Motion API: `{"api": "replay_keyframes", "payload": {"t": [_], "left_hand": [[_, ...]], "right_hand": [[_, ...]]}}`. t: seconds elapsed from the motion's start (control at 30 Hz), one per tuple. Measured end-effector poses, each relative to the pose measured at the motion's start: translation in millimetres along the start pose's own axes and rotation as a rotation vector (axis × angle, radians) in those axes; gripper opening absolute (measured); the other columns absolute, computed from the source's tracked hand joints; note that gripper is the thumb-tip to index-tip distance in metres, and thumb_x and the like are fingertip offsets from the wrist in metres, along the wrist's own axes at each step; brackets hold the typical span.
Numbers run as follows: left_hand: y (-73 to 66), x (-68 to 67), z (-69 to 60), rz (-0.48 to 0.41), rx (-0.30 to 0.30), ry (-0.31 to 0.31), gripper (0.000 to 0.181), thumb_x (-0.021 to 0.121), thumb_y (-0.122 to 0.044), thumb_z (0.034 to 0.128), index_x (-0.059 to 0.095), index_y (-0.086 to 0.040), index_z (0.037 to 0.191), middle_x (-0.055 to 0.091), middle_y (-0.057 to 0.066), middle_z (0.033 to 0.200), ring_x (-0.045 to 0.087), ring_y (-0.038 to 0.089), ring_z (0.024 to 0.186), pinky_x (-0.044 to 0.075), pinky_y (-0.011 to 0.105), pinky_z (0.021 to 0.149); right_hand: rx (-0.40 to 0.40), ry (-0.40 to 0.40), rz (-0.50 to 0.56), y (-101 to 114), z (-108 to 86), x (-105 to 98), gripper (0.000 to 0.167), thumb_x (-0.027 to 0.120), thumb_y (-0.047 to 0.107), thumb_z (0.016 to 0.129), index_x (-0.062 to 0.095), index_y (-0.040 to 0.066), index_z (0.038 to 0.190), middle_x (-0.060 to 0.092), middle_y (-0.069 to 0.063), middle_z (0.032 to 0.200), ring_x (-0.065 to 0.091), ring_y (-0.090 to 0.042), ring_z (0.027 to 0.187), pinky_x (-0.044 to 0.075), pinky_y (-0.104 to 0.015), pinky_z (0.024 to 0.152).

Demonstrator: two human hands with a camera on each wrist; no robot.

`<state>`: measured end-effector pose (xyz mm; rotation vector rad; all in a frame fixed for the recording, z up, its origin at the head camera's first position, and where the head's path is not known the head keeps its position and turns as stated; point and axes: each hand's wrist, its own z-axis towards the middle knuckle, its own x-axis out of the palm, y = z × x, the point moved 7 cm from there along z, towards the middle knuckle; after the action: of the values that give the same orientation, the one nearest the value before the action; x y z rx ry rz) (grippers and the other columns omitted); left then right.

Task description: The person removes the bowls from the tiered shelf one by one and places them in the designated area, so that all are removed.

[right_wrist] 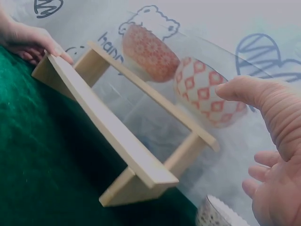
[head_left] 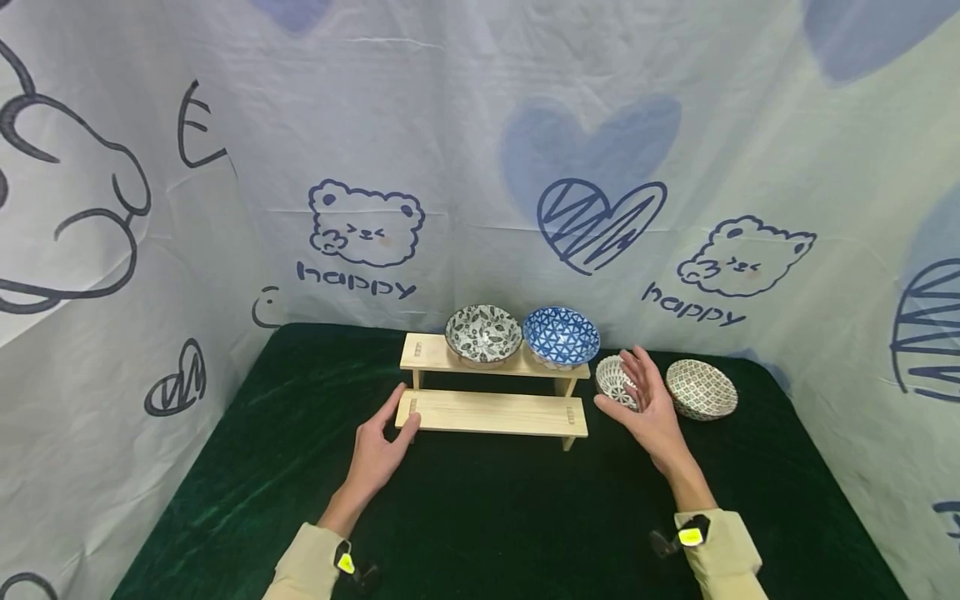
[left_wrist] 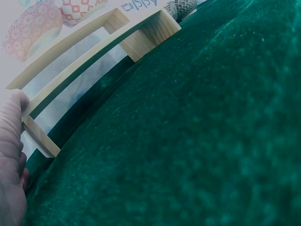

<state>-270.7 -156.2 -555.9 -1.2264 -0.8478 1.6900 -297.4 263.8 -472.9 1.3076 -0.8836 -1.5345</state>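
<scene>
A two-tier wooden stand point(head_left: 491, 412) stands on the green cloth. My left hand point(head_left: 378, 446) holds the left end of its lower shelf, with the thumb on the shelf and the other fingers round the end. Two bowls rest on the upper shelf: a black-and-white leaf-patterned bowl point(head_left: 483, 333) and a blue triangle-patterned bowl point(head_left: 561, 336), both red-patterned outside in the right wrist view. My right hand point(head_left: 656, 421), fingers spread, is over a small patterned bowl point(head_left: 611, 379) and partly hides it. In the right wrist view nothing lies between thumb and fingers.
A shallow bowl with a beige lattice pattern point(head_left: 701, 389) sits right of my right hand. Dark green velvet cloth point(head_left: 495, 517) covers the table. White printed fabric point(head_left: 480, 150) hangs close behind the stand and along both sides.
</scene>
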Motion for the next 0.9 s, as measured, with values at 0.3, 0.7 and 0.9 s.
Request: {"api": "replay_keyframes", "payload": {"t": [0.3,0.7,0.9], "left_hand": [[1.4,-0.1,0.5,-0.006,0.009,-0.008,0.065,0.068,-0.034,0.1034,0.045,-0.01,0.159,0.047,0.006,0.161,0.043,0.028,0.149,0.033,0.055,0.122],[1.3,0.7,0.0,-0.014,0.001,0.0,0.065,0.068,-0.034,0.1035,0.044,-0.009,0.159,0.047,0.007,0.161,0.043,0.029,0.149,0.032,0.055,0.122],[1.2,0.3,0.5,-0.014,0.002,-0.002,0.065,0.067,-0.034,0.1035,0.044,-0.009,0.159,0.047,0.007,0.161,0.043,0.029,0.149,0.033,0.055,0.122]], "right_hand": [[-0.014,0.072,0.041,13,15.6,23,0.103,0.079,0.019,0.094,0.008,0.015,0.169,0.021,-0.008,0.173,0.021,-0.031,0.159,0.019,-0.052,0.129],[-0.022,0.108,0.107,22,31.4,40,0.1,0.078,0.017,0.095,0.01,0.01,0.168,0.021,-0.013,0.173,0.024,-0.031,0.158,0.019,-0.045,0.129],[-0.01,0.104,0.124,27,38.7,44,0.101,0.08,0.018,0.094,0.011,0.012,0.168,0.019,-0.012,0.173,0.019,-0.029,0.16,0.018,-0.044,0.129]]}}
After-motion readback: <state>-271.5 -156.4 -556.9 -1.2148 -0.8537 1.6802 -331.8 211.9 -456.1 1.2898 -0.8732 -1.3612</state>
